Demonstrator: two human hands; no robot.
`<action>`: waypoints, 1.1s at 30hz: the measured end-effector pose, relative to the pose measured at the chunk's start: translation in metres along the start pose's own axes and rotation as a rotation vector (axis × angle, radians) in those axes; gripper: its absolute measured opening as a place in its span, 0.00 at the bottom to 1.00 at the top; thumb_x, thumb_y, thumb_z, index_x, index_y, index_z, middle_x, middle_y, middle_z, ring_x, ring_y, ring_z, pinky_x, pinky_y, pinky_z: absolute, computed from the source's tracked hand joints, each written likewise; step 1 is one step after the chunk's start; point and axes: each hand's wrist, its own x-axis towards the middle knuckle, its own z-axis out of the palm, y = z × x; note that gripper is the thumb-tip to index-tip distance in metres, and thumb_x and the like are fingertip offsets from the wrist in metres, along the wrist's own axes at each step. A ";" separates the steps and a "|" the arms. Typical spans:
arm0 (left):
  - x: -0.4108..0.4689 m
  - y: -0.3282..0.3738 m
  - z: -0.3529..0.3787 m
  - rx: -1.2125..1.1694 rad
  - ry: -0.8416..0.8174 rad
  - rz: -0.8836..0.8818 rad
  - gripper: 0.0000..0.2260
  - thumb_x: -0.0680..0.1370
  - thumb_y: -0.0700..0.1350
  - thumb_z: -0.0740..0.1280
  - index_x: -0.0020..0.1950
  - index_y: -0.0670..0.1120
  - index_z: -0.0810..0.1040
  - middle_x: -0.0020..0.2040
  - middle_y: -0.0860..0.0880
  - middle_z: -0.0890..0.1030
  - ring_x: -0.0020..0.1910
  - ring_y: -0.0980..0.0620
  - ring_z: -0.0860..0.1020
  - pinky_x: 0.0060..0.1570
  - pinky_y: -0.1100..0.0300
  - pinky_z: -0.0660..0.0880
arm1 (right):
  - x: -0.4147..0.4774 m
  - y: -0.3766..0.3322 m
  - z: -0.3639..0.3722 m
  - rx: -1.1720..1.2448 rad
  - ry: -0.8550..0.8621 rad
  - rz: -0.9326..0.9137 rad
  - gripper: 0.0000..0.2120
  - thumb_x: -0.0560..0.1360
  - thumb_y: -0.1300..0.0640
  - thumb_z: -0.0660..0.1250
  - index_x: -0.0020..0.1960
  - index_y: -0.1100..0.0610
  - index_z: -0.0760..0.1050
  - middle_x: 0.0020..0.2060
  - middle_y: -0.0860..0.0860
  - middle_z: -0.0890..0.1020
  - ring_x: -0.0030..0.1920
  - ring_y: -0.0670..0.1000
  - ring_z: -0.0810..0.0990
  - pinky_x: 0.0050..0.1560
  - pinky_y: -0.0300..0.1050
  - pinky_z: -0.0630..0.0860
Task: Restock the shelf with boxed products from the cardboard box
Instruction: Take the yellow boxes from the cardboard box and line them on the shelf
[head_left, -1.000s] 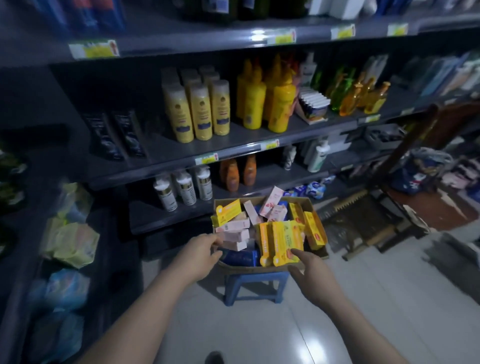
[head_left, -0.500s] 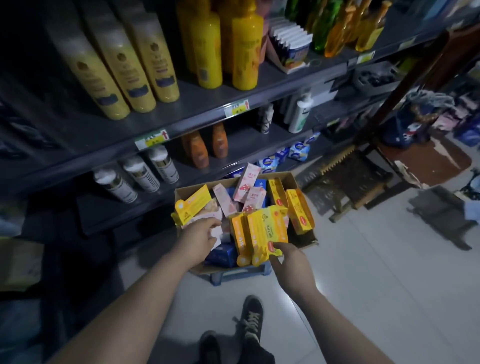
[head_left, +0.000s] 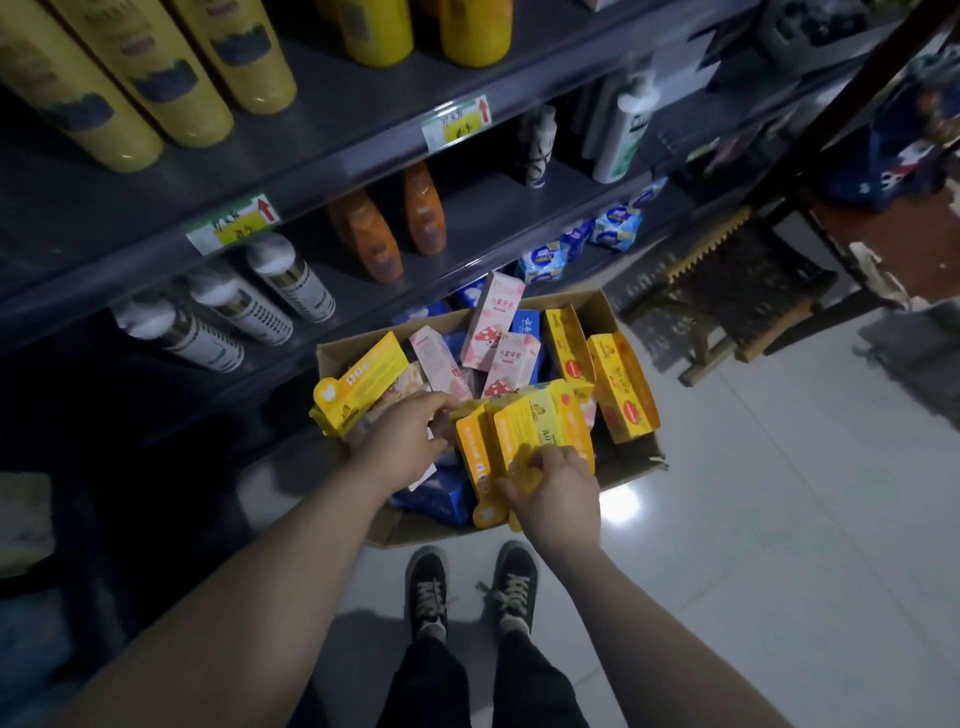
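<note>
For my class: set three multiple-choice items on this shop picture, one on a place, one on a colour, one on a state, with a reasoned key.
1. Where is the cardboard box? A. On the top shelf. B. Low before the shelves, beyond the person's shoes. C. On a counter.
2. What colour is the product box that the right hand grips? A. Green. B. Yellow. C. Black.
3. The cardboard box is: A. Taped shut. B. Flattened. C. Open, holding goods.
Key: 1 B, it sits just past the shoes; 2 B, fingers curl on a yellow pack; 3 C, pink boxes stick out of its top.
</note>
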 end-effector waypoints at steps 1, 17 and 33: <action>0.003 0.000 0.001 -0.004 -0.014 0.006 0.21 0.73 0.38 0.70 0.62 0.56 0.74 0.60 0.54 0.78 0.61 0.51 0.74 0.59 0.50 0.75 | 0.002 -0.001 0.003 -0.008 0.006 0.004 0.21 0.70 0.40 0.70 0.56 0.52 0.75 0.52 0.49 0.76 0.54 0.53 0.73 0.55 0.47 0.72; 0.033 -0.003 0.002 0.073 -0.137 0.364 0.16 0.74 0.39 0.70 0.60 0.53 0.78 0.64 0.55 0.74 0.62 0.55 0.72 0.61 0.54 0.72 | 0.003 0.029 -0.007 0.337 0.262 0.249 0.07 0.76 0.52 0.64 0.43 0.55 0.75 0.38 0.50 0.80 0.36 0.50 0.79 0.37 0.50 0.79; 0.009 -0.008 -0.050 -0.092 -0.060 0.135 0.07 0.79 0.44 0.65 0.42 0.46 0.69 0.35 0.51 0.75 0.37 0.51 0.75 0.35 0.58 0.67 | 0.003 0.000 -0.050 0.429 0.315 0.206 0.09 0.82 0.51 0.56 0.52 0.54 0.71 0.39 0.45 0.74 0.38 0.46 0.75 0.39 0.50 0.78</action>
